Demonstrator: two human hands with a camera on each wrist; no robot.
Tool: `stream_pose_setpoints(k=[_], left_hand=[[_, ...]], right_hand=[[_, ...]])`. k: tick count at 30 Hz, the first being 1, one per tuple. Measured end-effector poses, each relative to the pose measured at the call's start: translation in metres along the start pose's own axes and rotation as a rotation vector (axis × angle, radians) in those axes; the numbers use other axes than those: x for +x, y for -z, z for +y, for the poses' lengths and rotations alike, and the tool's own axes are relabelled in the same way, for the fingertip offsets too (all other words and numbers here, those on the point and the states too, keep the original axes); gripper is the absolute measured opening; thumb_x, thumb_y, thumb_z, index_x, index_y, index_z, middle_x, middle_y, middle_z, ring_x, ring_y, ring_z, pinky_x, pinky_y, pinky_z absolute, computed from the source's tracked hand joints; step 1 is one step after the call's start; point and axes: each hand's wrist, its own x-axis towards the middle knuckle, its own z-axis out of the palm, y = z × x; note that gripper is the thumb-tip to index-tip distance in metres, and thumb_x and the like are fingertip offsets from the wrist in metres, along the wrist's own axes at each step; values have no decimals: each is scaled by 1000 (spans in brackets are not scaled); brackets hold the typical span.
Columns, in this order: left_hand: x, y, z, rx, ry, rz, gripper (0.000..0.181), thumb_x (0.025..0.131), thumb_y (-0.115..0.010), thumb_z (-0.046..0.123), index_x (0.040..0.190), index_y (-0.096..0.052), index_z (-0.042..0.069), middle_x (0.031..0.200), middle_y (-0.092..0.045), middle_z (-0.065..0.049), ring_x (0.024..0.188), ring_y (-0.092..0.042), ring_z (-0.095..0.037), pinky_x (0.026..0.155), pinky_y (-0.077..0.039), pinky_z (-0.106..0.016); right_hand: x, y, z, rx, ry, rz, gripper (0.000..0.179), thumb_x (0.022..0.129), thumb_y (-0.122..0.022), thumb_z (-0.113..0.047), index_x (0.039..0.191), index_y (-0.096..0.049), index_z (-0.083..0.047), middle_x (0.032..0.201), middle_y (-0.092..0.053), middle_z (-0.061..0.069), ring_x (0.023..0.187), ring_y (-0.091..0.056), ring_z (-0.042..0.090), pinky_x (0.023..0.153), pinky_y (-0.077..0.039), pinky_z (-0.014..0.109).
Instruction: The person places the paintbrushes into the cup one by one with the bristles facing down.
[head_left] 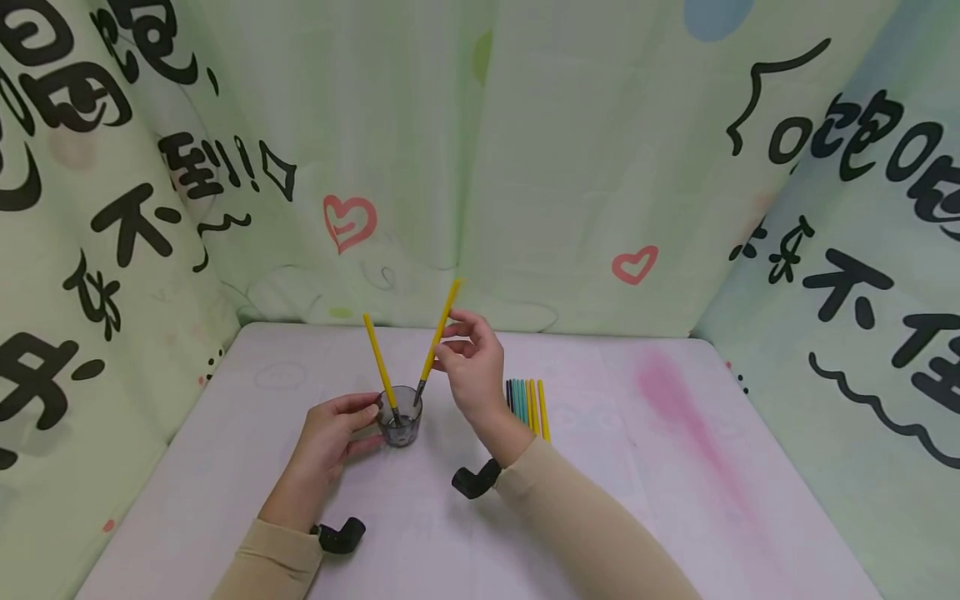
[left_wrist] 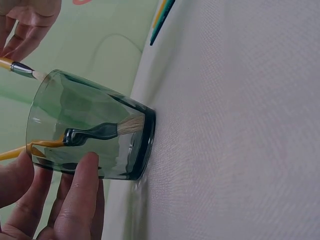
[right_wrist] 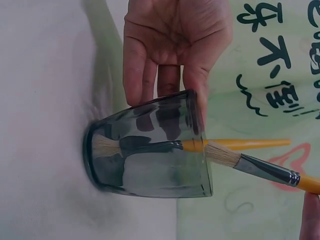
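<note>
Brush is pinched in right hand, tilted, bristles down at rim of glass; left hand grips glass, upright on table, second brush leaning inside.

a pale pinkish table spreads across the near part, a pink smear along its right side. beyond its far edge hangs a light green curtain with a larger red heart left, a smaller red heart right, and black lettering on both sides.
</note>
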Motion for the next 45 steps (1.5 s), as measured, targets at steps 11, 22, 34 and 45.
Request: stream_pose_setpoints(k=[11,22,34,45], left_hand=[[-1,-1,1,17,7,4,41,104,-71,8,144,-66,0,134,-66,-15,114,-68,-22,95,-68,-45],[0,0,0,4,1,-7,43,103,-72,8,144,-65,-1,123,-70,-9,106,-71,-16,93,-68,-44],[0,0,1,-7,7,-4,44,102,-75,9,143,-66,0,122,-70,-7,104,-70,-14,91,-69,-43],[-1,2,1,-7,1,-6,42,102,-74,10,143,-67,0,123,-71,-6,105,-70,-15,90,-69,-43]], right_hand=[[4,-9,24,-115,-17,-116,49,96,-69,13,139,-66,-11,118,-62,24,90,-68,17,84,-70,49],[6,-17,39,-176,-65,-201,48,97,-68,11,139,-66,-12,118,-63,21,94,-67,19,86,-70,48],[8,-25,50,-283,-73,-212,48,95,-72,8,137,-71,-16,113,-70,14,96,-66,20,78,-64,25],[2,-18,57,-376,-136,-354,45,101,-72,-6,144,-68,-18,125,-80,9,113,-77,29,101,-66,41]])
